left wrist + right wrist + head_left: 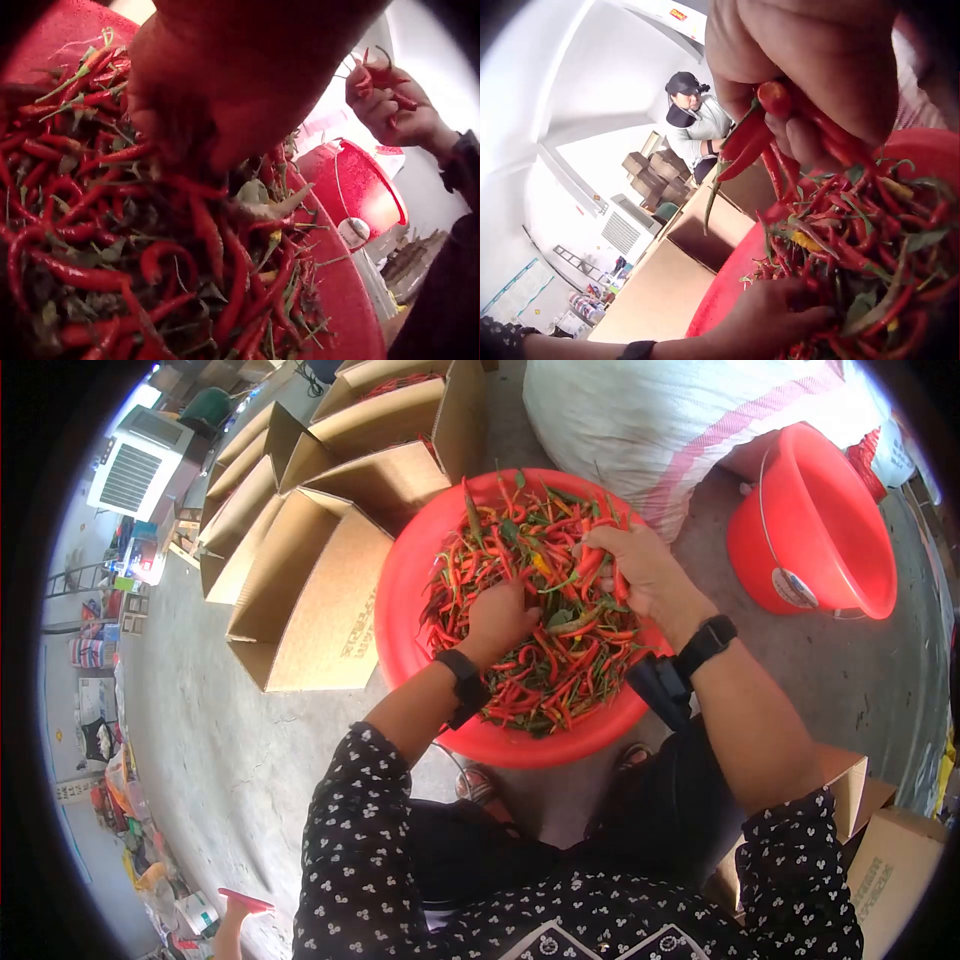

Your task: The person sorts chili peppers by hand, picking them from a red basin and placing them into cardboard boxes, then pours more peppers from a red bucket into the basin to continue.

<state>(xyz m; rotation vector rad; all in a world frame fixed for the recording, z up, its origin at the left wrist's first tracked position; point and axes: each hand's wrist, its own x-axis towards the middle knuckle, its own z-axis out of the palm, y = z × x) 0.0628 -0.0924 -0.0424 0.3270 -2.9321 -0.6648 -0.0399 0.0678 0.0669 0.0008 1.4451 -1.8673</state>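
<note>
A wide red plastic basin [402,625] is heaped with red chili peppers [545,695], mixed with green stems, leaves and a few yellow ones. My left hand [497,622] reaches down into the middle of the heap, its fingertips hidden among the peppers; I cannot tell whether they pinch one. Above the right side of the basin, my right hand [640,568] grips several red chili peppers [744,148] in its curled fingers. Their tips and a green stem stick out below the palm in the right wrist view.
Open cardboard boxes [330,595] stand left of the basin, some with chilies inside. A big white woven sack [640,420] sits behind it, and a red bucket [755,550] with a wire handle to the right. A person in a cap [686,112] is beyond the boxes.
</note>
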